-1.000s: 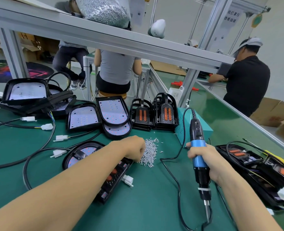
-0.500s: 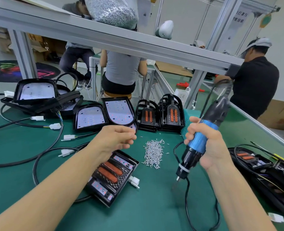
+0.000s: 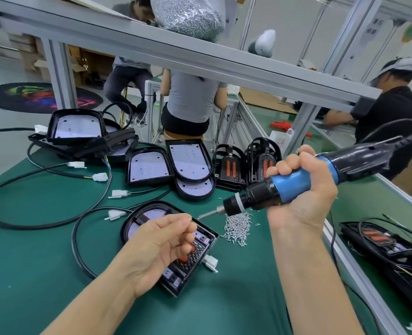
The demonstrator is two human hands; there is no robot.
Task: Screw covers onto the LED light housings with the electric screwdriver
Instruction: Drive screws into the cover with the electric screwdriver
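My right hand [image 3: 304,189] wraps the blue rubbery grip of the electric screwdriver [image 3: 294,180], held nearly level above the green mat [image 3: 31,274], bit aimed left. My left hand [image 3: 161,243] pinches a tiny screw [image 3: 189,219] between thumb and fingertips, above the black LED housing [image 3: 200,245] near the mat's middle. A loose screw pile [image 3: 238,228] glints just right of it. Glossy rounded housings [image 3: 171,170] crowd the far edge; black cables [image 3: 55,213] loop across the left side.

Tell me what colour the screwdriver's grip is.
Blue, with black ends, on the electric screwdriver gripped in the right hand; head view.
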